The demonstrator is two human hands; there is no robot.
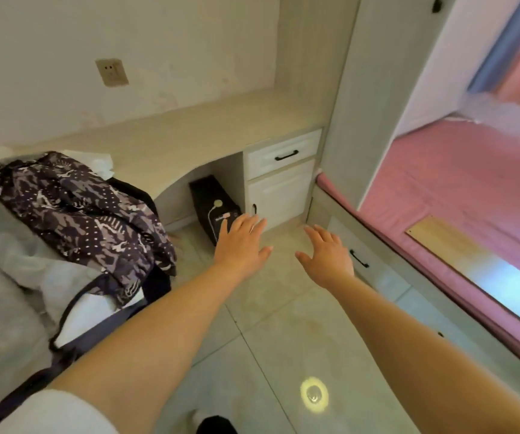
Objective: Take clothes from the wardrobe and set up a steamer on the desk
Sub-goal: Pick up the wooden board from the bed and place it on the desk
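Note:
Both my arms reach forward over the tiled floor. My left hand (pixel 241 242) is open, fingers spread, just in front of the white cabinet door (pixel 279 198) under the desk (pixel 189 136). My right hand (pixel 327 255) is open too, a little to the right, near the bed's drawer front. Neither hand holds anything. A dark patterned garment (pixel 77 208) lies on a pile of grey and white bags at the left. A black box (pixel 213 205) with a white cable stands under the desk. No steamer can be made out.
A pale wardrobe side panel (pixel 352 98) stands right of the desk. A bed with a pink sheet (pixel 458 189) fills the right, with a drawer and black handle (pixel 358 258) beneath. A wall socket (pixel 111 72) sits above the desk. A desk drawer (pixel 285 150) has a black handle.

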